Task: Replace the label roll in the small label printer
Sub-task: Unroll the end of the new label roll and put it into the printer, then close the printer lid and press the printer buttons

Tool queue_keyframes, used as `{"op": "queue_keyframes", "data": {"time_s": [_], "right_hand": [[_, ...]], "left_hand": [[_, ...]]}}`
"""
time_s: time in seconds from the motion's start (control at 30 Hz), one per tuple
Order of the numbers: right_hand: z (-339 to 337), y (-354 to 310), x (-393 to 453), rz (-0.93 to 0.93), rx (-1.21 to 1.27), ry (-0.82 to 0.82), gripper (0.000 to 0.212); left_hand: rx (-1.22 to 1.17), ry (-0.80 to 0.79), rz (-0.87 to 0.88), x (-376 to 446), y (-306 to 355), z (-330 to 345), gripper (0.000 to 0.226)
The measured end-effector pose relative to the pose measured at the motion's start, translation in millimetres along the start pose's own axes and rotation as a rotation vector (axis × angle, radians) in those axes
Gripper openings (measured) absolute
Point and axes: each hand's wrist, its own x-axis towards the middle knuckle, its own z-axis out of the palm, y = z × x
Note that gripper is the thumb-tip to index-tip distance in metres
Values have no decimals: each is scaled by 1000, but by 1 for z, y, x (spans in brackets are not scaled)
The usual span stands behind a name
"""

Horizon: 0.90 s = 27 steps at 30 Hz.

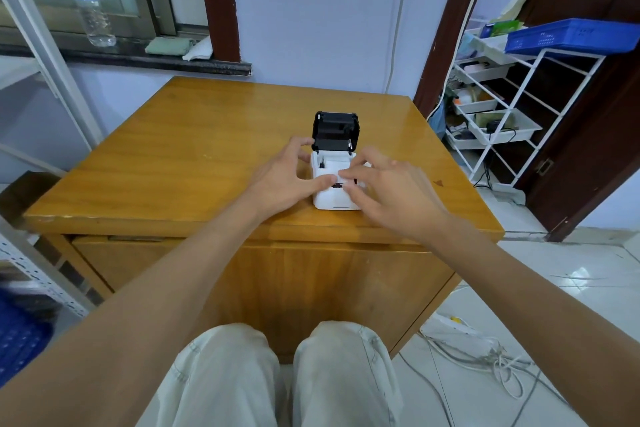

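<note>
one label printer sits at the centre of the frame on the tabletop, its black lid swung up and back toward the top of the frame, so the paper bay faces up at me; one label roll shows in that bay as a pale white mass, its axle apparently running left to right across the frame, though my fingers hide most of it; i see no second roll anywhere on the tabletop, so i cannot tell whether this is the old one or the new one.

two hands are in, one at each side of the printer; my left hand comes in from the left of the frame, its thumb on the front lip of the bay and its fingers curled round the far left corner by the hinge; my right hand comes in from the right, thumb and forefinger pinched on a white strip of label at the front slot, the other fingers spread loose; so the left grip is braced on the printer body and the right grip is closed lightly on the label's free end.

the relation that counts: the strip runs from the roll toward the bottom of the frame, toward me, across the roll's axle; both hands are equally close, the right being the one on the paper; i judge the strip must lie straight over the front edge before the lid comes down.
</note>
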Motion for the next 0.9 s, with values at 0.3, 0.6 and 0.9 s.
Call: {"op": "queue_keyframes", "data": {"time_s": [0.3, 0.6, 0.9], "right_hand": [[-4, 14, 89, 353, 265, 19, 56], [0, 11, 79, 209, 264, 95, 16], [-5, 5, 55, 82, 111, -71, 28]], "left_hand": [[-49, -1, -52, 1, -1, -1, 97], [-76, -5, -56, 4, -4, -1, 101], [-32, 2, -41, 1, -2, -2, 97]]}}
